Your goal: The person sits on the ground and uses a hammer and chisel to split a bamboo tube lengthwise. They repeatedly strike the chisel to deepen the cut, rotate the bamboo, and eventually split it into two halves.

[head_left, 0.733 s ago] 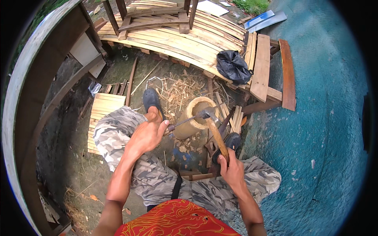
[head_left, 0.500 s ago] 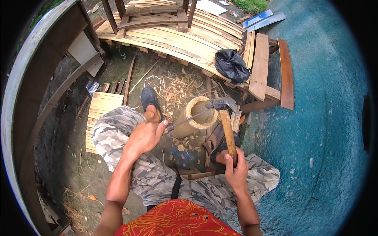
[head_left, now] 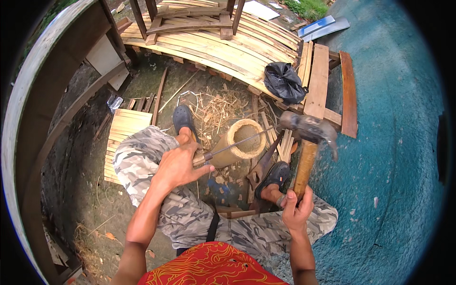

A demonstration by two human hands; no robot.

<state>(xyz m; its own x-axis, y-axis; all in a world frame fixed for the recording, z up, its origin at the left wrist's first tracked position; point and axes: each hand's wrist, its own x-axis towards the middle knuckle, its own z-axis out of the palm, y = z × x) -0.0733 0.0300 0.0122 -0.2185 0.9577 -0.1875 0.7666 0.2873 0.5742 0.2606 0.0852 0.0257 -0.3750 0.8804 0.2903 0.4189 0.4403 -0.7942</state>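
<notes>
My left hand [head_left: 178,166] is closed around the wooden handle of a long thin-shanked tool [head_left: 244,140], perhaps a chisel. Its metal shank slants up to the right, across the mouth of a hollowed wooden cylinder [head_left: 223,152]. The cylinder leans between my feet, its thick pale rim facing up and right. In my right hand [head_left: 298,209] is the wooden handle of a claw hammer [head_left: 305,164], gripped low. The hammer's head, slightly blurred, is raised to the right of the cylinder. The tool's tip comes close to the hammer head; I cannot tell whether they touch.
A handsaw [head_left: 259,175] lies between the cylinder and my right foot. Shavings [head_left: 216,109] litter the ground beyond. A slatted wooden platform [head_left: 204,47] carries a black plastic bag [head_left: 285,83]. A blue wall [head_left: 380,190] rises at right; a wooden frame [head_left: 52,95] stands at left.
The hammer has risen and swung right, with its head turned. My left hand has opened its thumb outward and rolled the tool slightly, still holding it. The whole view has shifted a little.
</notes>
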